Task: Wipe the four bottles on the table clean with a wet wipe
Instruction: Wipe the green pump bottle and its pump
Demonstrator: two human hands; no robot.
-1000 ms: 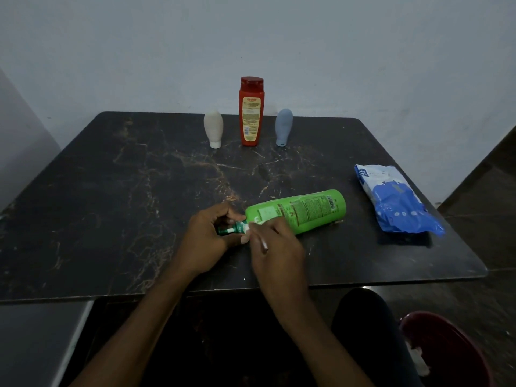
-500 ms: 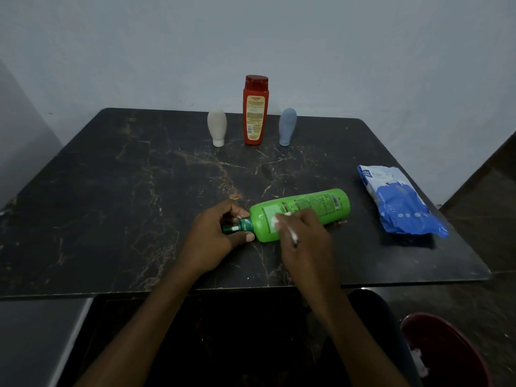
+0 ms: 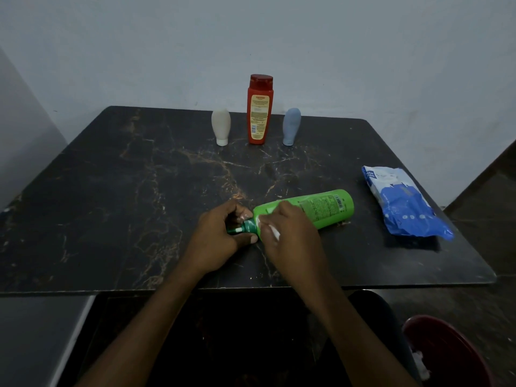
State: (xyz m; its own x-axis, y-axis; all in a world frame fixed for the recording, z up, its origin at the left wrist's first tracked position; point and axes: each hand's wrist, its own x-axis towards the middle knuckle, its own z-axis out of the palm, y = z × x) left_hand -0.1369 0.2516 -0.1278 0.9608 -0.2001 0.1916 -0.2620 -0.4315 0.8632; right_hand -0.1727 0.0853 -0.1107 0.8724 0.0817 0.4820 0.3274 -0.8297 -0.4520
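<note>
Here, left grip (image 3: 220, 237) round green bottle (image 3: 321, 208) neck, right grip (image 3: 291, 238) pinching wet wipe (image 3: 274, 232) on it

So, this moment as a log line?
left hand: grips green bottle neck; right hand: presses wet wipe on it; white bottle, red bottle, blue bottle: standing

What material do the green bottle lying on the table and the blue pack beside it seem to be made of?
Green lying bottle: probably glossy plastic; smooth, evenly coloured, with a printed label. Blue-and-white pack: likely thin plastic film; crinkled, creased and slightly shiny.
</note>
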